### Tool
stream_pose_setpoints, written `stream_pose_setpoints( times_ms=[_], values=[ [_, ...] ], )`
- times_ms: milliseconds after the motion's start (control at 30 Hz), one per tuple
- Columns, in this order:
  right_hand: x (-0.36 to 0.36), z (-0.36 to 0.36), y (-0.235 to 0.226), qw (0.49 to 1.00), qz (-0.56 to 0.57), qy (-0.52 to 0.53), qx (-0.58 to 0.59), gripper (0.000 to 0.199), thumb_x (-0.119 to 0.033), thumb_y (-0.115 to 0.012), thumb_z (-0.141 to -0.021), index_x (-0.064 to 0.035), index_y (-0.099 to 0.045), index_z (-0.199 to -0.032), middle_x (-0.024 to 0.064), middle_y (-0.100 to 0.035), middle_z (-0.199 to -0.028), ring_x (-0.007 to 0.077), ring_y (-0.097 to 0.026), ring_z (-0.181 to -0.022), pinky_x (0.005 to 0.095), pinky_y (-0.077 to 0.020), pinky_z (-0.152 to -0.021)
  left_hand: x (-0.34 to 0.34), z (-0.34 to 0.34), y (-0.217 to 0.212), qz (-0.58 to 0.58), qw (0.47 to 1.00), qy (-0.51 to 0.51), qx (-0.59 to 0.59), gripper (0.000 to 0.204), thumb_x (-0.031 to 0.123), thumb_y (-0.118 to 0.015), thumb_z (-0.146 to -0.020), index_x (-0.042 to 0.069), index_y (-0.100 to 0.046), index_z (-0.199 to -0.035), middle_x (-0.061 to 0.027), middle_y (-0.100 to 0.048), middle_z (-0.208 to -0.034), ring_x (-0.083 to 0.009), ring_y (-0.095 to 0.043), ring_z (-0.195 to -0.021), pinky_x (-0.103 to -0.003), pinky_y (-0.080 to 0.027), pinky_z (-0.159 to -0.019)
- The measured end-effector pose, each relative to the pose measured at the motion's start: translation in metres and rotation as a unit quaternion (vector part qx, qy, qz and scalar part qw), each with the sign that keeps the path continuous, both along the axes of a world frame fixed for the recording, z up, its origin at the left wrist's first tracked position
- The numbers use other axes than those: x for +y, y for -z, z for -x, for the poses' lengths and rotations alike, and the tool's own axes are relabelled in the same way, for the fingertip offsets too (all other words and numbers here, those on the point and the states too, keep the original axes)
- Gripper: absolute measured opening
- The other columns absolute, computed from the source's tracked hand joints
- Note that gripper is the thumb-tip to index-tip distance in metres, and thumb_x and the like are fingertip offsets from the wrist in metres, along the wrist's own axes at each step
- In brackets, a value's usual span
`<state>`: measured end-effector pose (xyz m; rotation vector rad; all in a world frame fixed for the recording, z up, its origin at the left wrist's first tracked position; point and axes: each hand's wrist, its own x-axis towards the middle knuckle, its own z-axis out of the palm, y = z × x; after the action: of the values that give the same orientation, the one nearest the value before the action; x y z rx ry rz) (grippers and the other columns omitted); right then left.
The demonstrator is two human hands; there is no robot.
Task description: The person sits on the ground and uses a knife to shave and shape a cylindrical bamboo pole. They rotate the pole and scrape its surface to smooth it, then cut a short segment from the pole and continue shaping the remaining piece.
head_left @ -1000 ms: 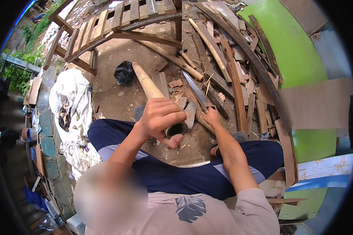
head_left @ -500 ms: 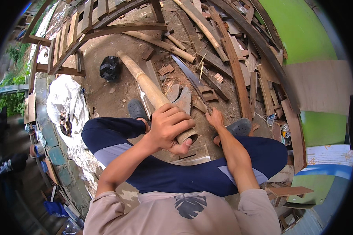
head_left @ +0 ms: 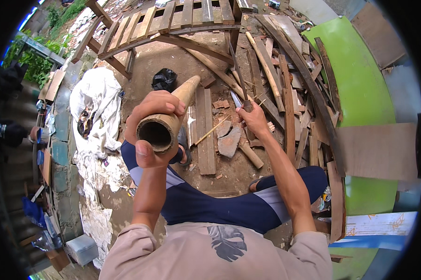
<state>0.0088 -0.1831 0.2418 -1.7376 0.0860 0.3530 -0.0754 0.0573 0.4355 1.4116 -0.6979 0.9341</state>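
Note:
My left hand (head_left: 147, 109) is wrapped round a thick bamboo pole (head_left: 188, 91) near its hollow end, which faces up toward me. The pole's far end slants away to the right, over the ground. In my right hand (head_left: 256, 119) is a machete (head_left: 240, 77), gripped by its handle, its narrow dark blade seen nearly edge-on and pointing away from me. The blade is apart from the bamboo. A saw (head_left: 236, 99) lies on the ground by my right hand, partly hidden behind it.
Planks (head_left: 206, 140) and a broken grey stone (head_left: 229, 142) lie between my feet. A slatted wooden bench (head_left: 171, 30) stands ahead, with a black plastic bag (head_left: 164, 79) near it. Scrap wood (head_left: 290, 107) is heaped at right, white cloth (head_left: 94, 102) at left.
My left hand has raised the bamboo and turned it, its near end going left and its far end right. My right hand has lifted the machete, with its blade now pointing away.

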Motion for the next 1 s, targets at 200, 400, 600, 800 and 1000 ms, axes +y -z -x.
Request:
stream_pose_setpoints(
  times_ms=[200,400,600,800,1000],
  values=[
    [-0.008,0.044,-0.021,0.999,0.016,0.035,-0.004,0.029,-0.024,-0.074,-0.093,-0.0010,-0.060,-0.102,0.0074,-0.068,-0.078,0.0141,-0.069,-0.063,0.0299,-0.0554,-0.051,0.011,0.036,-0.043,0.008,0.996,0.088,0.010,0.074,0.061,-0.043,-0.099,-0.010,-0.063,-0.100,-0.0222,-0.066,-0.084,-0.0286,-0.066,-0.076,-0.040,-0.051,-0.073],
    [-0.014,0.081,-0.008,0.997,-0.026,0.072,0.002,0.024,-0.022,-0.074,-0.094,-0.0033,-0.060,-0.100,0.0065,-0.070,-0.089,0.0134,-0.067,-0.067,0.0295,-0.0554,-0.052,-0.004,0.068,-0.036,0.035,0.990,0.112,0.071,0.068,0.058,-0.042,-0.096,-0.008,-0.060,-0.098,-0.0223,-0.064,-0.080,-0.0301,-0.062,-0.073,-0.044,-0.049,-0.076],
    [-0.019,0.108,0.014,0.993,-0.033,0.113,0.002,0.024,-0.019,-0.074,-0.091,-0.0002,-0.061,-0.100,0.0070,-0.068,-0.080,0.0139,-0.068,-0.064,0.0295,-0.0563,-0.050,-0.034,0.069,0.012,0.003,0.994,0.103,0.038,0.066,0.056,-0.047,-0.097,-0.008,-0.064,-0.092,-0.0205,-0.066,-0.076,-0.0293,-0.065,-0.071,-0.041,-0.050,-0.071],
    [-0.019,0.103,0.006,0.993,-0.002,0.119,0.009,0.025,-0.020,-0.074,-0.091,-0.0006,-0.062,-0.102,0.0075,-0.070,-0.081,0.0138,-0.068,-0.064,0.0308,-0.0557,-0.053,-0.041,0.056,0.010,-0.025,0.993,0.115,0.031,0.068,0.059,-0.043,-0.098,-0.007,-0.063,-0.094,-0.0198,-0.065,-0.074,-0.0292,-0.064,-0.070,-0.041,-0.049,-0.070],
    [-0.017,0.078,0.052,0.987,0.081,0.113,0.077,0.036,-0.030,-0.077,-0.090,-0.0003,-0.064,-0.105,0.0076,-0.070,-0.073,0.0165,-0.071,-0.064,0.0341,-0.0549,-0.060,-0.034,0.029,-0.003,-0.017,0.988,0.148,0.038,0.067,0.059,-0.038,-0.097,-0.004,-0.059,-0.099,-0.0189,-0.061,-0.075,-0.0310,-0.060,-0.069,-0.045,-0.045,-0.071]
  ],
)
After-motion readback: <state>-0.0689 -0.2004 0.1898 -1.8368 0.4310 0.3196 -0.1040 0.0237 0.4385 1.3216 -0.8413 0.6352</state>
